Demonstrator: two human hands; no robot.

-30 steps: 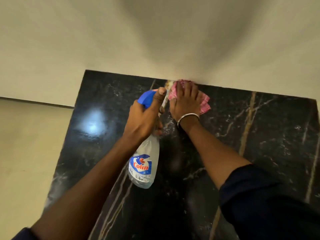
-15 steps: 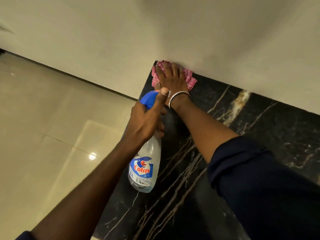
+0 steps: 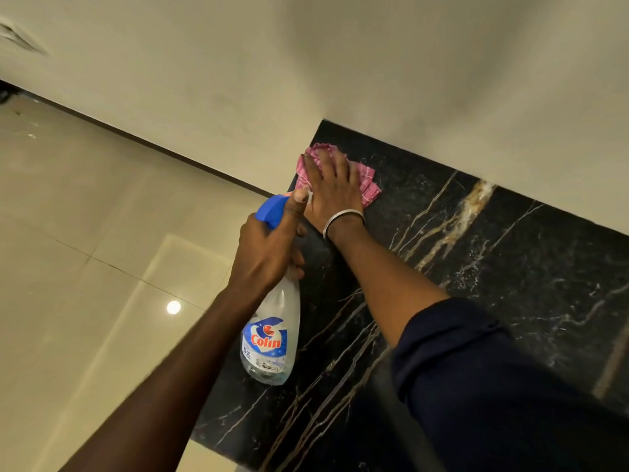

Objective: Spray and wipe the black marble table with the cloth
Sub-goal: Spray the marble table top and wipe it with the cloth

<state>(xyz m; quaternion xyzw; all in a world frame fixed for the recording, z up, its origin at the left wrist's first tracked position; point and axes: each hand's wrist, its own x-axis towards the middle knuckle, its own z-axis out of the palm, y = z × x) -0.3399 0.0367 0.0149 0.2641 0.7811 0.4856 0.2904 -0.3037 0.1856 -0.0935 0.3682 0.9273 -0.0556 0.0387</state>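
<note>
Your right hand [image 3: 335,185] lies flat with fingers straight, pressing the pink cloth [image 3: 369,185] onto the black marble counter [image 3: 510,267] at its far left corner, close against the wall [image 3: 408,80]. A metal bangle [image 3: 343,218] circles that wrist. Your left hand [image 3: 269,253] grips the neck of the clear spray bottle [image 3: 272,335], thumb along its blue head, near the counter's left edge beside the tiled floor [image 3: 85,233].

Seen from a single head-worn camera, tilted forward and steeply down, close over the tabletop [image 3: 510,284] near its far left corner, facing the wall [image 3: 374,63], with floor [image 3: 85,250] at left.
</note>
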